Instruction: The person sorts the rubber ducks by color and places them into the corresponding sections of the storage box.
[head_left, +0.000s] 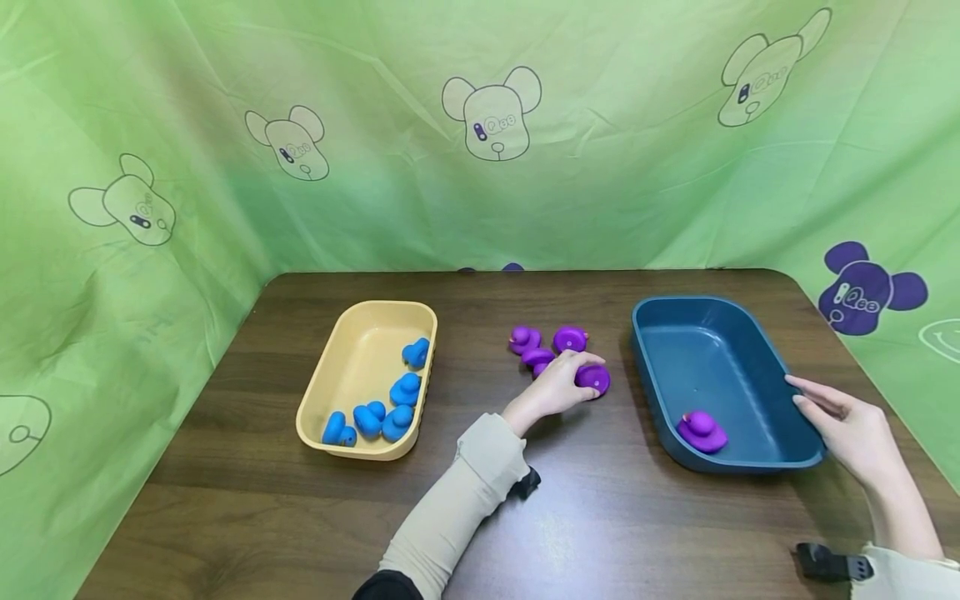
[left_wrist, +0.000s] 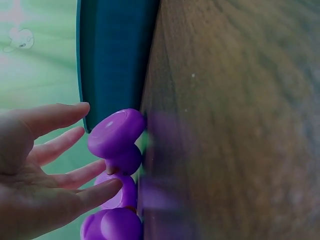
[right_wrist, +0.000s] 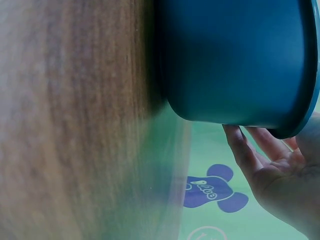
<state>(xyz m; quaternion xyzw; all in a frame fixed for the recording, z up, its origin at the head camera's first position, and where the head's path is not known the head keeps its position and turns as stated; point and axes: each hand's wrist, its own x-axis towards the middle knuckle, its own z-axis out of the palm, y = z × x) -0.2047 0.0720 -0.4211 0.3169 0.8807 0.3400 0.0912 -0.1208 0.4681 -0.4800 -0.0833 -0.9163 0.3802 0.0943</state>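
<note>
My left hand (head_left: 558,383) reaches in among several purple rubber ducks near the table's middle. Its thumb and fingers are spread around one tipped duck (head_left: 592,379), whose flat base faces up. In the left wrist view the fingers look fairly straight beside that duck (left_wrist: 115,134), not closed round it. Just behind sit other purple ducks (head_left: 571,337), partly covered by the hand. My right hand (head_left: 855,429) touches the right rim of a blue bin (head_left: 690,321), extended fingers against the outer wall in the right wrist view. One purple duck (head_left: 702,431) lies inside that bin.
Left of the ducks stands a cream-yellow bin (head_left: 360,333) holding several blue ducks (head_left: 406,389). Both bins rest on a dark brown wooden table (head_left: 247,500). A green cloth (head_left: 375,217) printed with mouse-like heads hangs behind and beside the table.
</note>
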